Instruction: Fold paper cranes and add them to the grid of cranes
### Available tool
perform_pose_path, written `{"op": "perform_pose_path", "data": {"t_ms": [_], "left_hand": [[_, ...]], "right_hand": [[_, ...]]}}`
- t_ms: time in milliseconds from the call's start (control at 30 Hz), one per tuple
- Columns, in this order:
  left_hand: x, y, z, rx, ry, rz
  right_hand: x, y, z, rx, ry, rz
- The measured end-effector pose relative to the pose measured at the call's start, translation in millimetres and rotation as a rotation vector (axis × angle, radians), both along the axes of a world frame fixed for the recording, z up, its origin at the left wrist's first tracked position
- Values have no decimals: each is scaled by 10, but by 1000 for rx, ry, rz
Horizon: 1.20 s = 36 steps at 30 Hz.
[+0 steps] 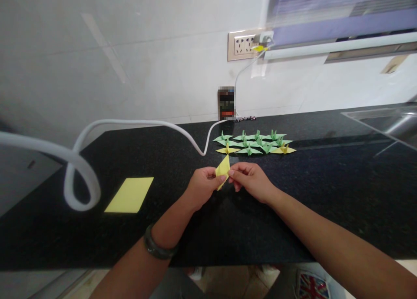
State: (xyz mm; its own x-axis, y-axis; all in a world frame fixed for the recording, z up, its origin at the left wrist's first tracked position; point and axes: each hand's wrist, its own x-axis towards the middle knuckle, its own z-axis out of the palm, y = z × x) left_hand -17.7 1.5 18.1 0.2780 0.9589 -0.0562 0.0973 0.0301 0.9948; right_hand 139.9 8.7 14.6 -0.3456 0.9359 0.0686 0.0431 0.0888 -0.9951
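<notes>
A folded piece of yellow origami paper (223,167) is held up over the dark counter, its point upward. My left hand (204,182) pinches its left and lower side, thumb across the front. On the other side, my right hand (249,180) has thumb and forefinger closed on the paper's right edge. Just beyond the hands stand rows of folded paper cranes, mostly green ones (249,151), with a yellow crane (227,150) at the front left and another yellow crane (284,149) at the front right.
Flat yellow paper (130,195) lies on the black counter (81,242) at the left. A white cable (156,122) loops over the counter's left side. A phone (227,103), partly pixelated, leans on the wall below the socket panel (244,45). A metal sink (397,125) is at the right.
</notes>
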Motion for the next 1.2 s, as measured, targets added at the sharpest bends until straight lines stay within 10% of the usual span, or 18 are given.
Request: {"op": "perform_pose_path", "data": {"t_ms": [1200], "left_hand": [[70, -37, -10, -69, -104, -88]], "right_hand": [[-47, 24, -77, -158, 195, -97]]}}
